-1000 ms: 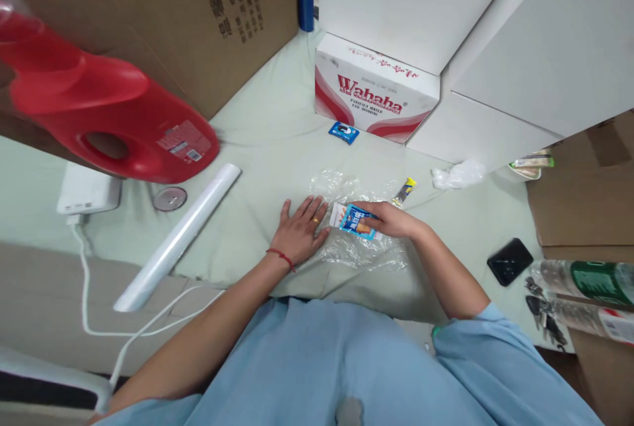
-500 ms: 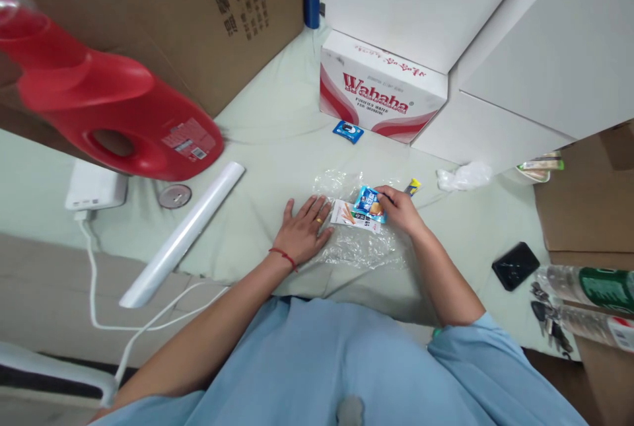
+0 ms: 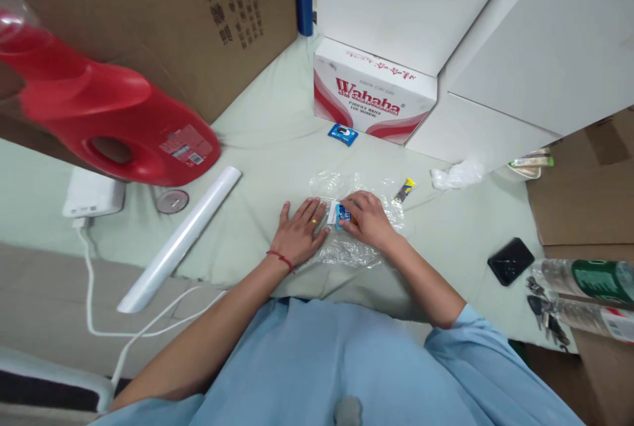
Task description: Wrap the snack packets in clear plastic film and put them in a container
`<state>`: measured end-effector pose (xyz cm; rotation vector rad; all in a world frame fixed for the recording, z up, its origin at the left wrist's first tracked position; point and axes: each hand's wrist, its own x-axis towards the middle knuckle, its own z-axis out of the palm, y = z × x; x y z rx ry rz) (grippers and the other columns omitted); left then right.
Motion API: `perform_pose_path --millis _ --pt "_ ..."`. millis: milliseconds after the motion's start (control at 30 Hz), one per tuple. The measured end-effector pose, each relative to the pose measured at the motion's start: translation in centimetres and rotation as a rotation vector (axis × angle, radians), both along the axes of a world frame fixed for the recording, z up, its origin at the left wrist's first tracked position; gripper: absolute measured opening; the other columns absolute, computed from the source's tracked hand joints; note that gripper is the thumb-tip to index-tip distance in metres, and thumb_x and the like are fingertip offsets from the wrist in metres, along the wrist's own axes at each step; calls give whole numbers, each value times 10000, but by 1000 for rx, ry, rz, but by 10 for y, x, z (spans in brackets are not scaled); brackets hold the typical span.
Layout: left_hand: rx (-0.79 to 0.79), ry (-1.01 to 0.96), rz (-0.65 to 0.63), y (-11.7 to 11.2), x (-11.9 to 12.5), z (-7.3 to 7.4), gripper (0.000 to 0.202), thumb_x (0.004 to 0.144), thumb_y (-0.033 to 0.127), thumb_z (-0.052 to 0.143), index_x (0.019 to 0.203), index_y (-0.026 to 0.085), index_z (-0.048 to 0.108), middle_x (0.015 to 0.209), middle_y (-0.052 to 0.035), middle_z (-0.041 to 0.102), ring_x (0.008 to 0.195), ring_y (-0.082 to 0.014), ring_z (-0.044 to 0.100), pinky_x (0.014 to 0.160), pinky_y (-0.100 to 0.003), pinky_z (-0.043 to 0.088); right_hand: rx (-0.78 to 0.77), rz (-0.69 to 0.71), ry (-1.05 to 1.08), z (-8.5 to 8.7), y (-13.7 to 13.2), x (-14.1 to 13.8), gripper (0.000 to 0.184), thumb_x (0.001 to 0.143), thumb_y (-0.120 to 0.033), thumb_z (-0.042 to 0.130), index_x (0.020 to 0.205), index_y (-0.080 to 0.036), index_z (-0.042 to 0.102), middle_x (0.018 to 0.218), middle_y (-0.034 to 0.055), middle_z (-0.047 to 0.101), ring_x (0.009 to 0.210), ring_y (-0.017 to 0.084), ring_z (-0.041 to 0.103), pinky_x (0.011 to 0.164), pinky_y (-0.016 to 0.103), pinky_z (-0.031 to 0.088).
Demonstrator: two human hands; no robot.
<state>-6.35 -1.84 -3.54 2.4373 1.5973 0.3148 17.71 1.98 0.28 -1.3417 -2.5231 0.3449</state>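
My left hand (image 3: 298, 231) lies flat with its fingers spread at the left edge of a clear plastic bag (image 3: 354, 255). My right hand (image 3: 366, 220) curls over a small blue snack packet (image 3: 343, 216), gripping it and hiding much of it. Under this packet, a white snack packet (image 3: 331, 213) rests on the bag, with only its left end showing. Just right of the right hand, a small yellow-tipped packet (image 3: 406, 190) lies by the bag's edge. Farther back, another blue packet (image 3: 343, 134) lies before the Wahaha box.
The red-and-white Wahaha box (image 3: 372, 92) stands at the back. To the left are a red jug (image 3: 123, 109), a white tube (image 3: 181, 241) and a white power block (image 3: 94, 193). A crumpled white plastic piece (image 3: 458, 175), a black phone-like object (image 3: 511, 261), keys (image 3: 545, 314) and bottles (image 3: 601, 281) lie at right.
My right hand has moved left with the blue snack packet, laying it over the white packet near my left hand. The yellow-tipped packet is now more exposed. My left hand stays flat.
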Motion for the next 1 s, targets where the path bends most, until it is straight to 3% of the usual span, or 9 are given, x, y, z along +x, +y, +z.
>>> perform_pose_path --millis 67,233,433,567,633,700,833,933,1000 --pt "1 0 1 0 0 0 628 1082 502 350 1656 252 378 1727 -116 368 1605 -305 346 1313 -679 48 0 54 -46 -2 -4 -1 555 987 -496 682 1463 -218 618 1421 158 623 1403 357 425 1202 544 313" --pt "-2 7 13 -2 2 1 604 1083 497 348 1635 264 420 1730 -107 359 1601 -307 354 1304 -695 70 30 26 -129 -11 -6 -3 636 970 -483 708 1490 -137 589 1361 216 627 1392 377 445 1219 578 312" --pt "-17 -5 48 -7 2 1 592 1082 481 354 1646 308 398 1720 -100 379 1598 -317 357 1294 -719 38 22 141 -137 -17 0 11 590 1008 -525 654 1531 -268 567 1546 150 570 1556 379 333 1277 681 166" --pt "-22 -67 70 -9 -8 1 609 1070 435 370 1658 279 377 1737 -127 345 1580 -314 391 1298 -673 159 -9 145 -124 -17 -3 15 625 1022 -541 624 1582 -289 509 1653 147 478 1599 374 287 1276 719 142" --pt "6 -116 68 -11 -19 3 627 1045 375 401 1662 268 373 1748 -127 323 1593 -309 369 1287 -621 254 -10 127 -89 -11 -7 18 662 1027 -545 607 1612 -270 465 1711 166 383 1615 379 256 1271 728 157" --pt "27 -132 -10 -13 -33 5 683 977 241 434 1657 298 387 1734 -86 368 1614 -293 330 1290 -587 276 4 97 -7 0 -13 27 686 1035 -545 582 1632 -245 426 1735 186 321 1620 374 248 1274 714 184" --pt "-22 -91 -192 -17 -62 8 873 791 58 435 1610 361 460 1596 -18 579 1570 -248 413 1318 -587 208 -24 141 178 20 -41 63 709 1017 -574 600 1625 -257 415 1644 189 442 1553 340 376 1254 617 338" --pt "-63 -99 -194 -19 -76 5 814 815 128 460 1610 300 462 1604 -59 568 1544 -269 446 1302 -587 249 -83 188 150 15 -74 87 771 948 -598 702 1590 -245 461 1612 199 476 1524 363 403 1223 615 400" --pt "-73 -111 -198 -19 -78 1 747 872 268 513 1616 274 451 1643 -95 516 1539 -305 445 1295 -596 261 -76 131 100 3 -94 96 656 962 -526 709 1524 -234 538 1576 207 518 1499 378 429 1203 649 415"
